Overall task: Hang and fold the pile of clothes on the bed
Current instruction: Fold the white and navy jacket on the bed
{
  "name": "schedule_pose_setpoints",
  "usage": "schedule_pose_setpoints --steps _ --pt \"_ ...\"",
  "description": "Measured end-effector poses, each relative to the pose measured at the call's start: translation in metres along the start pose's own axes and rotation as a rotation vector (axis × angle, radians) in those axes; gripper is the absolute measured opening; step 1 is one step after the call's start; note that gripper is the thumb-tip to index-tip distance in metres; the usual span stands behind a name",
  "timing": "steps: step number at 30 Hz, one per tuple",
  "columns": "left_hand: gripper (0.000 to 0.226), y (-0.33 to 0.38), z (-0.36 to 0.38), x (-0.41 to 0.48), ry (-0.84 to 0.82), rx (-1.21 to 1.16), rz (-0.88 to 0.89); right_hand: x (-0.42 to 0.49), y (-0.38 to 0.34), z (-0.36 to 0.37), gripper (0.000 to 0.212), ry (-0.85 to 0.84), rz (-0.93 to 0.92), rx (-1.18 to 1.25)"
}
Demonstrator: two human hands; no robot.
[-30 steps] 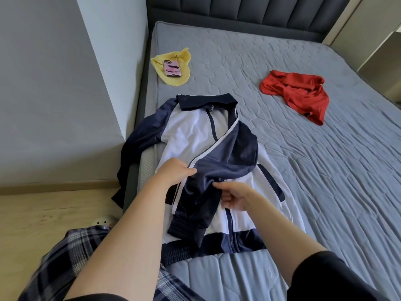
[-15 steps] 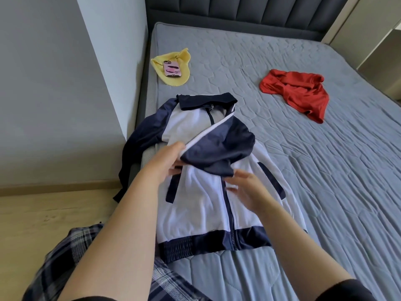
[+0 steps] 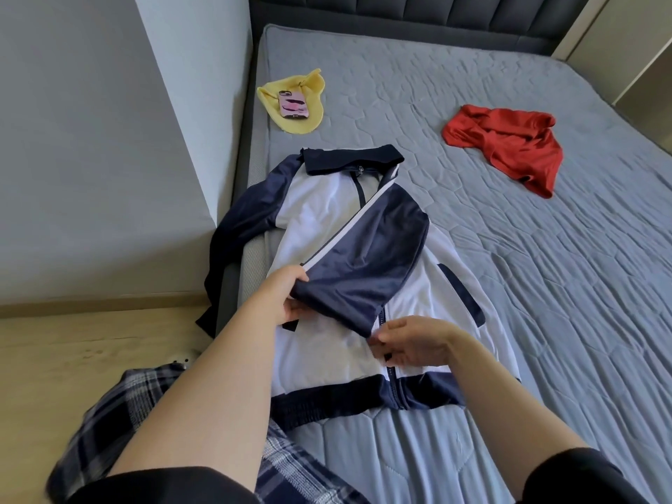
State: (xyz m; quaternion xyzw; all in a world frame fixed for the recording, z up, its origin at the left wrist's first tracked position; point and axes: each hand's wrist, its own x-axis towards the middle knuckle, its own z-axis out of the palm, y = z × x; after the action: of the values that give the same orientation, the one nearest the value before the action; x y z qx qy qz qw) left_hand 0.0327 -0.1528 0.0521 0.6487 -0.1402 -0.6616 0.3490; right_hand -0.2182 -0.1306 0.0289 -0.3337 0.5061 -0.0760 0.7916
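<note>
Fingers (image 3: 295,311) of L hand (image 3: 287,298) are curled under the folded navy sleeve (image 3: 363,263) w/ thumb on top, so it pinches the sleeve's edge. R hand (image 3: 414,343) is at the sleeve's lower corner, by the zip. Its fingers are half bent and narrow, but I cannot tell if they pinch the cloth or only touch it. White & navy jacket (image 3: 316,209) lies front up near the left edge of the bed (image 3: 545,285), other sleeve hanging off the side. Red garment (image 3: 509,147) lies well apart on the right. Phone (image 3: 292,105) rests on yellow cloth (image 3: 318,103).
</note>
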Motion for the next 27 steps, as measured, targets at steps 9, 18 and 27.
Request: schedule_pose_setpoints --steps 9,18,27 --pt "0.005 -0.002 0.004 0.007 0.085 0.276 0.117 0.03 -0.011 0.018 0.02 0.349 -0.177 0.483" --pt "0.011 0.002 -0.001 0.009 0.08 0.633 0.355 0.04 -0.009 0.013 0.023 0.499 -0.243 0.443" --pt "0.017 -0.006 0.003 0.026 0.124 0.715 0.233 0.046 -0.032 -0.018 0.014 0.694 -0.256 0.525"
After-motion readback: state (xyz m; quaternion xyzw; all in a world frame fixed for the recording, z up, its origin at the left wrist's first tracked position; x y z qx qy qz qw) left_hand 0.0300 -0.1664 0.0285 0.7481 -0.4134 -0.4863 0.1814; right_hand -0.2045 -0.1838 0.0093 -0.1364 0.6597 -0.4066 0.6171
